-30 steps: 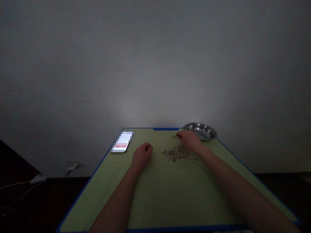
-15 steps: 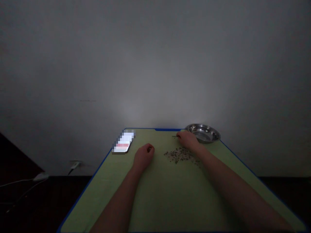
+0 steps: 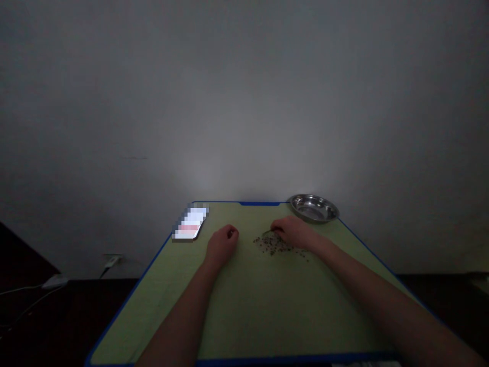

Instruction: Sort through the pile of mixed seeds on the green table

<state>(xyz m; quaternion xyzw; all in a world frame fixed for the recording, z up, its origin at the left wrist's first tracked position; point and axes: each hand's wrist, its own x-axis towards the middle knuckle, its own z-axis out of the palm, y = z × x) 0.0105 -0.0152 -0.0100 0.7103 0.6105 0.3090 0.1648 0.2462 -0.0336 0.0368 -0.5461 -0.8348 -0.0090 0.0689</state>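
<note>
My right hand is closed around a thin, slender tool; only its narrow end shows past my fingertips, and I cannot tell its exact kind. That end is at the far side of a scattered pile of small dark and pale bits, perhaps beans or seeds, on the table. Left of the pile, my left hand rests on its side with the fingers curled in. A dark hollow shows between thumb and forefinger, and whatever may be inside is hidden.
A shallow steel bowl stands at the table's back right corner. A phone with a lit, blurred screen lies at the back left. The green table has a blue rim and nears a grey wall. A plug and cables are low on the left.
My right hand has moved from beyond the pile back towards me, bringing the thin tool to the pile's far edge. My left hand stays curled in place. The whole view has shifted slightly.
</note>
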